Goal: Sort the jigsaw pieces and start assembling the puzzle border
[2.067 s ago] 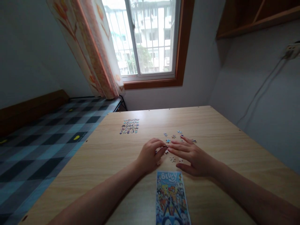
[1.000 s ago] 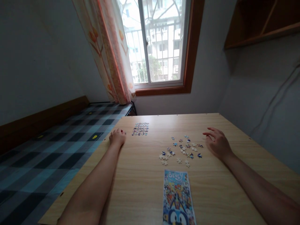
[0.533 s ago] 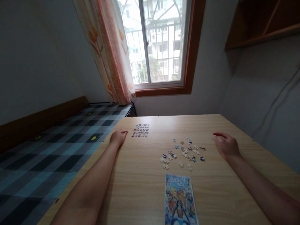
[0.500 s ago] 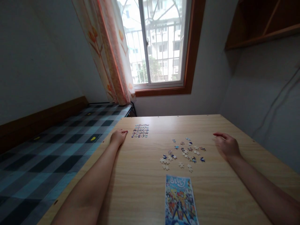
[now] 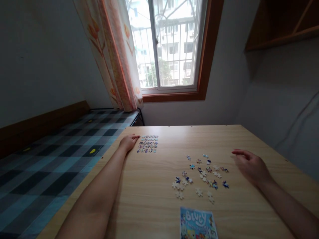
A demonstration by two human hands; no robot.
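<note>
My left hand (image 5: 128, 142) lies at the far left of the wooden table (image 5: 154, 202). Its fingers are pressed together, and their tips touch the upper left corner of a small assembled puzzle patch (image 5: 148, 144). What they pinch, if anything, is hidden. My right hand (image 5: 251, 164) rests palm down at the right with its fingers loosely apart and nothing in it. It sits just right of several loose puzzle pieces (image 5: 202, 176) scattered mid-table. A colourful Bluey picture card (image 5: 198, 224) lies at the near edge.
A bed with a blue and black checked cover (image 5: 50, 159) runs along the table's left edge. Behind the table are a window (image 5: 171, 46) and a flowered curtain (image 5: 114, 56). A wooden shelf (image 5: 281, 23) hangs at the upper right.
Both hands left the loose pieces. My left hand went to the assembled patch and edged onto its corner, and my right hand drew off to the right. The view shifted, so the table sits lower.
</note>
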